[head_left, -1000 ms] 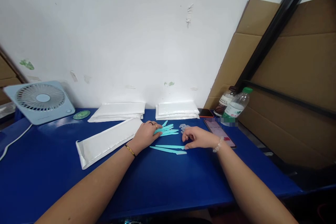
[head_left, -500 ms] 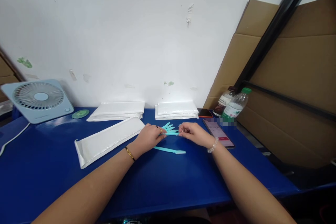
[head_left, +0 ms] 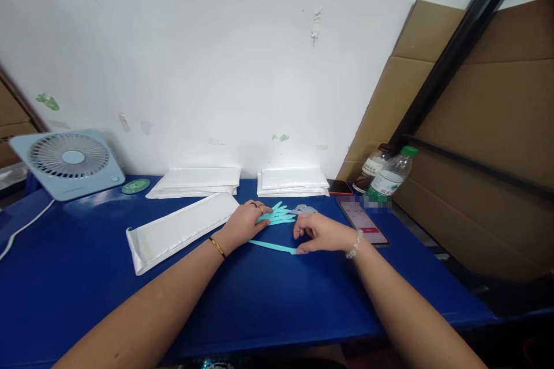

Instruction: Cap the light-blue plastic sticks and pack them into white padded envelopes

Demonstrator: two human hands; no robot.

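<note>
A fanned bunch of slim turquoise plastic sticks [head_left: 283, 216] lies on the glossy blue tabletop [head_left: 259, 305]. The bare left hand [head_left: 249, 222], with rings and a gold-coloured bracelet, covers the bunch's left end, its fingers laid over the top and its thumb along the near side, so that the sticks are gripped between them.

In front of the bunch, on the person's side, lies a single turquoise plastic stick [head_left: 272, 246]. The bare right hand [head_left: 322, 232], wearing a clear beaded bracelet [head_left: 354, 244], is at that stick's right end; its fingers are curled and the thumb meets the stick, but whether it is pinched cannot be told. Just right of the bunch are small translucent pieces [head_left: 305, 208], partly hidden by this hand.

Left of the bunch lies a long white padded envelope [head_left: 184, 230]; behind it is a stack of white envelopes [head_left: 293, 181]. Farther right of the bunch lies a phone with a lit pinkish screen [head_left: 363, 222].
</note>
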